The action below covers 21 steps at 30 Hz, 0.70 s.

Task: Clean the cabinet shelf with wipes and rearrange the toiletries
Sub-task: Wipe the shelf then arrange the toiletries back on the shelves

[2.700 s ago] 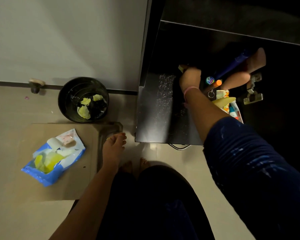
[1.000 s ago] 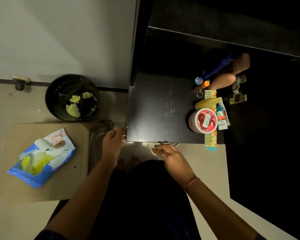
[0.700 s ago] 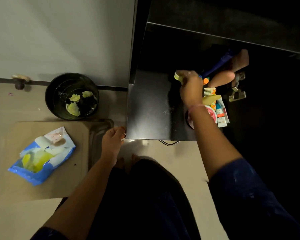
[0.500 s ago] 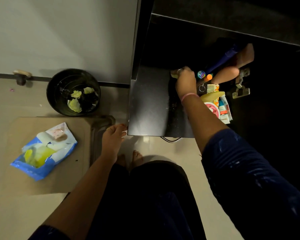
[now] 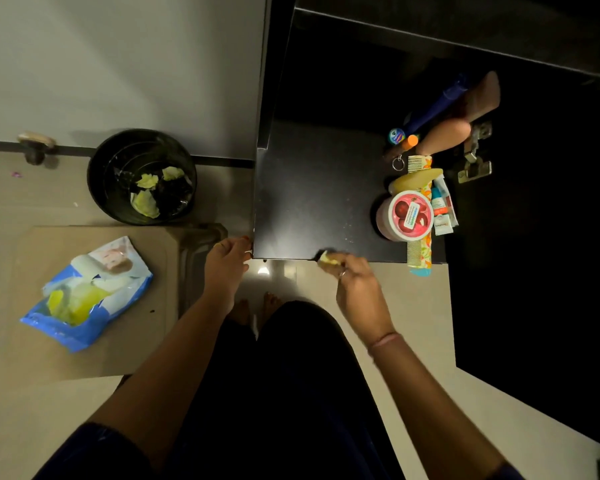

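The dark cabinet shelf (image 5: 312,188) fills the upper middle. My right hand (image 5: 355,292) is at its front edge, shut on a crumpled yellowish wipe (image 5: 328,258) that touches the edge. My left hand (image 5: 226,265) rests with its fingertips against the shelf's front left corner. Toiletries are bunched along the shelf's right side: a pink-lidded jar (image 5: 406,214), a yellow bottle (image 5: 414,176), small tubes (image 5: 442,209), a comb (image 5: 418,251), a blue tube (image 5: 437,105) and a tan bottle (image 5: 444,135).
A black bin (image 5: 118,168) holding used yellow wipes stands on the floor left of the cabinet. A blue wipes pack (image 5: 87,292) lies on a beige mat (image 5: 146,341). My feet and dark-clothed legs are below the shelf. An open dark cabinet door (image 5: 541,271) is on the right.
My right hand with the wipe has pulled back from the rear of the shelf, near the toiletries, to its front edge. The left hand has stayed at the corner.
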Tool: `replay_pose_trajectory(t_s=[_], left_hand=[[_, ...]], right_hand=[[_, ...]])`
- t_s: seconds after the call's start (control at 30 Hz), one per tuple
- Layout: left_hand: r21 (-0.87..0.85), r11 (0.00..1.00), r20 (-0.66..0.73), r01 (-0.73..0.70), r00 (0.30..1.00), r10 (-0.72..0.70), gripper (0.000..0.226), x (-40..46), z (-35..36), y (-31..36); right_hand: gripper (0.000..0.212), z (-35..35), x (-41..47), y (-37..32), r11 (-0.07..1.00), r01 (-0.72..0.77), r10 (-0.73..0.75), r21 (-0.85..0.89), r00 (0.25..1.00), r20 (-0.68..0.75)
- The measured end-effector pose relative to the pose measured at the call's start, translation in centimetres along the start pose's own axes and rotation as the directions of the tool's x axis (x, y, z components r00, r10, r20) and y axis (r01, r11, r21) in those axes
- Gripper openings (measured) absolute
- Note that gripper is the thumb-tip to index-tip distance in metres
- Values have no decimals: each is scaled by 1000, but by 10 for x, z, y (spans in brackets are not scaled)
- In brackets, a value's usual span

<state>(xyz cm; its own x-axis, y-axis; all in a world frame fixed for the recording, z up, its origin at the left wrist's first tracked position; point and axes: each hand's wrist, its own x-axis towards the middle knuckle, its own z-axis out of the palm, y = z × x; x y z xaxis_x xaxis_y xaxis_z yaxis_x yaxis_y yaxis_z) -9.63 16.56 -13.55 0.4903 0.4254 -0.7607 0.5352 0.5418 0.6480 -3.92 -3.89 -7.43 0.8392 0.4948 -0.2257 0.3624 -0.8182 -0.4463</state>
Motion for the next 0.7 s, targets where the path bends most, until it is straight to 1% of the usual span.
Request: replay_pose_trajectory(t_s=[0.07,0.17,0.2,0.27,0.37,0.43,0.5,0.6,0.7], left_hand=[[12,1000,5,-2,1000,2,18,-1,-2,1],[-17,1000,26,-14,1000,15,24,-5,1,2],[-19,1000,23,-18,1000,18,28,-6,1,2],[-31,999,14,-25,1000,25,31,-8,2,1],[-32,999,7,-21,1000,21,29,-11,0,0],[-43,999,5,-12,1000,12,29,-12,-2,-2],[-62,998,-19,-1,1000,0,28,-13,-3,-4],[-80,997,-41,9,999,-12,25,-14,0,-5],[-88,996,-55,27,998,-32,25,-15,5,-4]], right_hand=[[44,-23,36,-3,999,32,-35,-16,984,-176],[47,-55,105,-2,1000,-13,15,9,960,-280],[49,-58,125,0,999,-34,40,25,958,-285],[52,-54,157,8,993,-116,119,23,969,-217],[47,-35,176,20,970,-240,234,-34,964,-130],[38,-26,169,21,955,-286,277,-75,954,-110],[36,-17,151,20,957,-282,273,-70,955,-116],[42,-3,104,18,970,-215,199,-113,970,-141],[48,10,40,8,986,-151,134,-68,967,-215]])
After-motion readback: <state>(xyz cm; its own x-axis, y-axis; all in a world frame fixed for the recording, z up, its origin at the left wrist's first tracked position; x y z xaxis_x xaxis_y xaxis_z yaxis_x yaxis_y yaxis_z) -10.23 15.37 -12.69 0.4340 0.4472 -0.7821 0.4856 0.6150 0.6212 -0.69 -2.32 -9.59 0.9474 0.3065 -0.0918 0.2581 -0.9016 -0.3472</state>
